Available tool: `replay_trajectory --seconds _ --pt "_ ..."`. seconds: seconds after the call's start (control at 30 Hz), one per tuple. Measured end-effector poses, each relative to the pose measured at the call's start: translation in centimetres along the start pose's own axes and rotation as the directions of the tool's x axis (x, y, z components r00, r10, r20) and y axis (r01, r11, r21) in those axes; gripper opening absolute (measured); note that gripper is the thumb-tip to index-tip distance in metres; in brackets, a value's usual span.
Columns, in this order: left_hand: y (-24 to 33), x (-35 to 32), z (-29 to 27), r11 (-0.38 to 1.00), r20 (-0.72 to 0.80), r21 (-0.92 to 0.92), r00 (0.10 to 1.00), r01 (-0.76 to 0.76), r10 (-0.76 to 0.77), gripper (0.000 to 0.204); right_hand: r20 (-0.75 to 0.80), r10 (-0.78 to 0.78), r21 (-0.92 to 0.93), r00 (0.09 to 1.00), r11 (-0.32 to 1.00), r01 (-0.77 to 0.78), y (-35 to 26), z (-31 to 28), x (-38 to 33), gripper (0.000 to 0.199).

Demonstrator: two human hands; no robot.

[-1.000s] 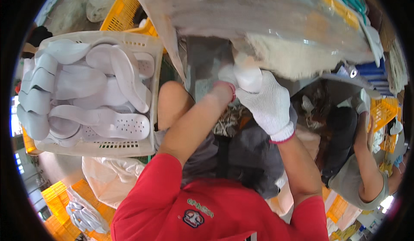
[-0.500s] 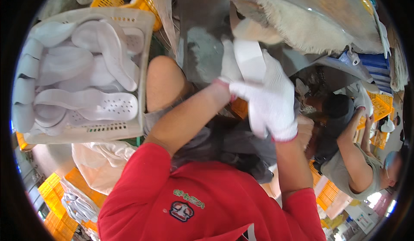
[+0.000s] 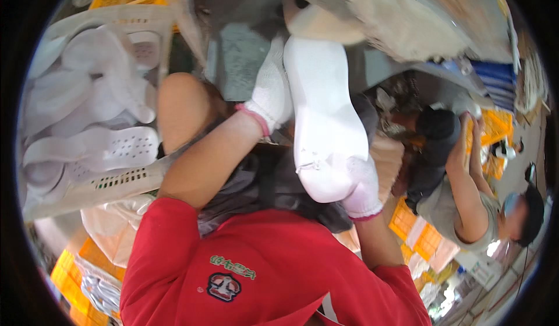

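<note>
left hand (image 3: pixel 271 93) gloved, grips white insole (image 3: pixel 326 122) | right hand (image 3: pixel 362 189) holds its lower end

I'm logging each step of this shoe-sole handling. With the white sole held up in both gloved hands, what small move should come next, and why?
Probably lower the white sole leftward toward the white basket. The left hand and right hand each hold an end of it, and the basket already holds similar white soles.

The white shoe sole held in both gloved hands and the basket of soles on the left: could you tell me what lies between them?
In the head view, the person's bare knee and left forearm lie between the white shoe sole and the basket.
</note>
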State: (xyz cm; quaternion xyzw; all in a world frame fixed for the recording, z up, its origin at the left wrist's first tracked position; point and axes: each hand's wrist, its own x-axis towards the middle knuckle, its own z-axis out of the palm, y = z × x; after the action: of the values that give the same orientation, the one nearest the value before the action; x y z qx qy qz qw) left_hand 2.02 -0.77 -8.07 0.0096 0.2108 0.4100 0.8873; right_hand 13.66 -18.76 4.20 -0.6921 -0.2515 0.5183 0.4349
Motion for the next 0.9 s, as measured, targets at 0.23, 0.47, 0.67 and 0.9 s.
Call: replay_trajectory --seconds 0.23,0.47,0.67,0.9 --pt "1.8 2.6 3.2 0.100 0.381 0.905 0.892 -0.414 0.245 0.044 -0.028 -0.230 -0.002 0.973 0.973 0.230 0.9 -1.5 0.6 0.047" --pt "1.1 -5.3 4.4 0.562 0.091 0.790 0.954 -0.244 0.285 0.055 0.085 0.102 0.483 0.991 0.866 -0.130 2.5 -5.0 -2.9 0.083" --pt "-2.0 -10.3 7.1 0.515 0.709 0.696 0.594 -0.500 -0.380 0.038 0.014 0.002 0.483 1.000 0.875 -0.009 2.8 -7.9 -4.2 0.071" --pt "2.0 -2.4 3.4 0.966 0.233 -0.023 0.941 0.259 -0.246 0.089 0.133 -0.122 -0.457 0.984 0.873 0.170 -3.5 -2.2 1.1 0.097"
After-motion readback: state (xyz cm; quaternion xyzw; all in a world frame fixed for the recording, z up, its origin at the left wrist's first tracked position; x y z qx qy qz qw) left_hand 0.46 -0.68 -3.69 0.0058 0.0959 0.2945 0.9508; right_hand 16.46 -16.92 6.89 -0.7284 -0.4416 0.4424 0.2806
